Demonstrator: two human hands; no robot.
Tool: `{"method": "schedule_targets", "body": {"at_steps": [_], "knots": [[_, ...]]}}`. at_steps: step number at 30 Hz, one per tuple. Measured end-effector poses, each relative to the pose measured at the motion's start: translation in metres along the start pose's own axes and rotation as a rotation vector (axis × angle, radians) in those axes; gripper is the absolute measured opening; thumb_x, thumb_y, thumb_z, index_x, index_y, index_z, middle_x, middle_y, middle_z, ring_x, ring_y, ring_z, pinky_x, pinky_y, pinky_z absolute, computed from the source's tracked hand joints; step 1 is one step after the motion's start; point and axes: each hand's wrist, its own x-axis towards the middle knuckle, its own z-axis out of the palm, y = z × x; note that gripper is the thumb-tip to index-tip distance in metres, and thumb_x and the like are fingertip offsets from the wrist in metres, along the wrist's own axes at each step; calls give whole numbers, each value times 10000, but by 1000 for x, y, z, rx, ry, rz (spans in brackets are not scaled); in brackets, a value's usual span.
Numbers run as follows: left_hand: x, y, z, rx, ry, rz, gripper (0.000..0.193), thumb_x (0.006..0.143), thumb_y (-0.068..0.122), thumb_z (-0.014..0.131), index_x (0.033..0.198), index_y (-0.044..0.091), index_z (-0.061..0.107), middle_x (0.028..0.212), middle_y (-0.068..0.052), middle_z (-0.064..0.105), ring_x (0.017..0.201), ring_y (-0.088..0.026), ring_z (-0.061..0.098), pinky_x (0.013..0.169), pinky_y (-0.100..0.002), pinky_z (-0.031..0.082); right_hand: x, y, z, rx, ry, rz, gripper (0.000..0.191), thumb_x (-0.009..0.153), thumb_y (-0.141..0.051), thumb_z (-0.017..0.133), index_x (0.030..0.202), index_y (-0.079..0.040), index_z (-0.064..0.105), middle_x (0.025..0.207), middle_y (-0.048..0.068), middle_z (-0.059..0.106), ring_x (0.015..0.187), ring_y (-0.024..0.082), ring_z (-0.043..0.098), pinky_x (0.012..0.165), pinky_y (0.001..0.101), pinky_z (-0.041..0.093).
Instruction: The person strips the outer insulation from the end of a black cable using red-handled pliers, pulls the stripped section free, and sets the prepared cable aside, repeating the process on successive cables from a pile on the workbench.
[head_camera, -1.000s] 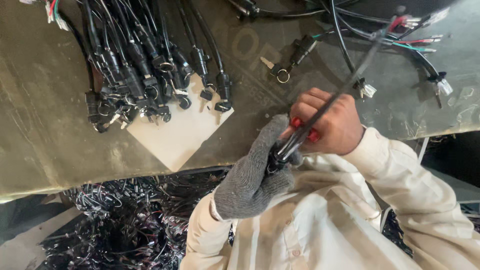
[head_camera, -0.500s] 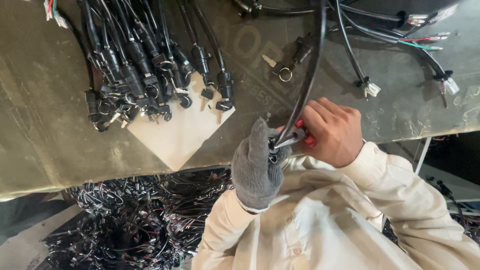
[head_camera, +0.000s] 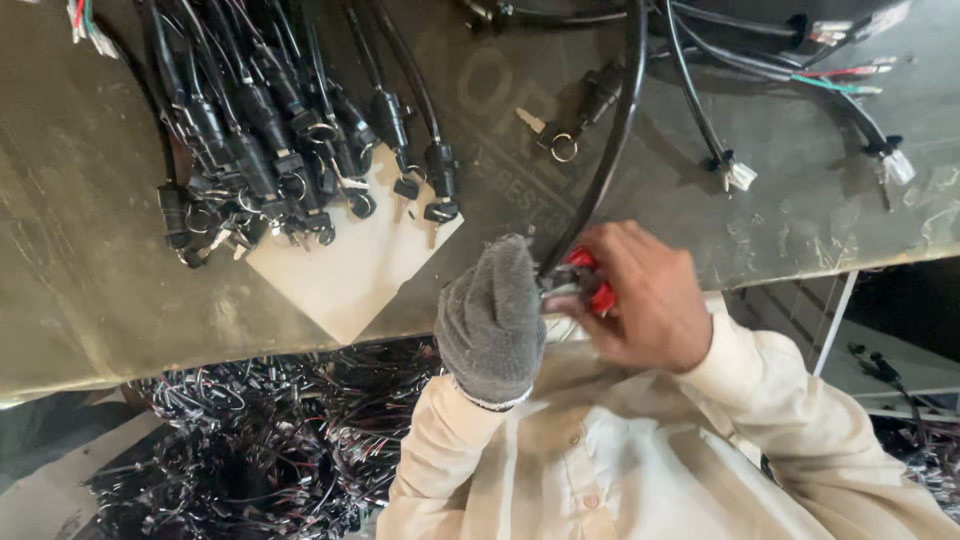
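Observation:
My left hand (head_camera: 490, 318) wears a grey knit glove and is closed around the lower end of a thick black cable (head_camera: 612, 150). The cable runs up across the worn metal table (head_camera: 90, 250) to the top edge. My right hand (head_camera: 645, 300) is bare and grips a small red-handled tool (head_camera: 590, 285), pressed against the cable end right beside the glove. Both hands meet just past the table's near edge, above my cream shirt. The tool's tip is hidden between the hands.
A bundle of black key-switch harnesses (head_camera: 270, 140) lies at the upper left, partly on a white card (head_camera: 350, 275). A single switch with a key and ring (head_camera: 565, 135) lies mid-table. Cables with white plugs (head_camera: 740, 175) are at the right. Tangled wires (head_camera: 270, 450) fill the floor below.
The black cable has swung from slanting right to nearly upright. Both hands have closed together and shifted slightly left and towards the table edge, still holding the cable and the tool.

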Motion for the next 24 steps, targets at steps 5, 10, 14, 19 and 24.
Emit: {"method": "schedule_targets", "body": {"at_steps": [5,10,14,19,24], "knots": [[7,0,-20,-603,-131,-146,647,1018,106,696,1554,-46,366,1285,-160,661,1090,-334,680,951,-415,557,17,0,-2,-141,99,-78,306,738,-163,846,882,-74,591,798,68,625,742,287,644,611,412,485],[4,-2,-29,-1514,-489,-521,577,1094,31,582,1644,-9,410,1072,-86,659,867,-134,606,801,-258,537,37,24,3,140,108,-391,382,759,-195,882,822,-21,549,814,112,620,738,329,638,594,405,478],[4,5,-31,-1327,-358,-374,579,1064,-14,582,1612,13,397,1136,-74,668,959,-119,640,927,-283,563,42,32,5,137,41,-388,437,780,-229,936,772,-73,527,733,64,545,648,268,559,561,402,420],[4,6,-28,-669,-90,-211,603,1052,78,637,1603,58,392,1157,-136,670,942,-258,675,850,-322,557,31,16,3,40,-2,-247,316,771,-181,831,865,-78,547,848,66,588,811,296,599,667,422,472],[8,-3,-15,-260,-191,-278,648,1014,301,659,1546,17,422,1065,-137,695,889,-314,686,765,-421,525,24,5,10,-237,95,-101,344,841,-301,824,961,-68,601,876,78,621,841,298,634,686,426,488]]}}
